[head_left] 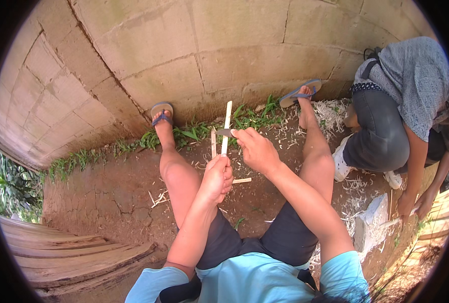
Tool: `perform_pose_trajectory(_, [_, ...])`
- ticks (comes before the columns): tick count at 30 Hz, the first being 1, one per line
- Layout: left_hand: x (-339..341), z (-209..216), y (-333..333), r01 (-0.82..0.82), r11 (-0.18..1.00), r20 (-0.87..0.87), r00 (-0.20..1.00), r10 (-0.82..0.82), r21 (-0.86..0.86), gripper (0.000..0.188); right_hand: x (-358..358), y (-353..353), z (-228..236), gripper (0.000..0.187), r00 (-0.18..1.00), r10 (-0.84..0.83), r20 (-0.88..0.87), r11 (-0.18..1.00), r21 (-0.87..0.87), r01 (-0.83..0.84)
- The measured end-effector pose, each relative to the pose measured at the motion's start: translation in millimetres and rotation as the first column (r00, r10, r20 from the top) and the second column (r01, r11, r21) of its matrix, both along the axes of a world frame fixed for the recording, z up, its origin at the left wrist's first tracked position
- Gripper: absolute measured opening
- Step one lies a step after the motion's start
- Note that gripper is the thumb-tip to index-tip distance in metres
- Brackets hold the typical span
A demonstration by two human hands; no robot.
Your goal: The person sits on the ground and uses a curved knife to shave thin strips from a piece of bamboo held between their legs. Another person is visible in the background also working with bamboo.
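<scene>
One pale wooden strip (228, 116) held in the left hand (217, 179), and the right hand (256, 150) has its grip around a knife (224, 132), blade crossing the strip!

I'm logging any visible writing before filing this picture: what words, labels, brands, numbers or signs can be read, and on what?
None: no text can be read anywhere here.
Pale wood strip in the left hand: no writing visible.
Knife blade at the right hand: too small to tell whether it is marked.
Block wall and light blue shirt: no lettering visible.
</scene>
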State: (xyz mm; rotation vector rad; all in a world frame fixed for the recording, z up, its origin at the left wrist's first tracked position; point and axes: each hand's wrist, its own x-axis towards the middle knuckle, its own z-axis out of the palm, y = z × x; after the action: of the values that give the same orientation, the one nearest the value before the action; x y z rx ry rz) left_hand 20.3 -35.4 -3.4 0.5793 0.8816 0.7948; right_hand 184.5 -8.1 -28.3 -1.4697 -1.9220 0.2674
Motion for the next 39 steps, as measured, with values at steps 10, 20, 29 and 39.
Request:
perform_pose_trajectory(10, [21.2, -1.0, -9.7, 0.048, 0.998, -0.099, 0.994, -0.044, 0.031, 0.019, 17.5, 19.5, 0.9, 0.018, 0.989, -0.121, -0.084, 0.991, -0.072, 0.115])
perform_pose_trajectory(20, [30.7, -4.6, -1.1, 0.083, 0.996, -0.028, 0.996, -0.083, 0.011, 0.019, 35.4, 21.6, 0.9, 0.019, 0.989, -0.141, -0.034, 0.984, 0.106, 0.144])
perform_pose_trajectory(29, [9.3, 0.2, 11.7, -0.024, 0.998, 0.021, 1.0, 0.023, 0.051, 0.02, -1.5, -22.2, 16.9, 0.023, 0.998, 0.053, -0.024, 0.995, 0.086, -0.051])
perform_pose_trajectory(39, [5.4, 1.5, 7.9, 0.027, 0.998, 0.066, 0.997, -0.031, 0.056, 0.022, 8.1, -23.0, 27.8, 0.029, 0.999, -0.019, 0.047, 0.998, 0.053, 0.016])
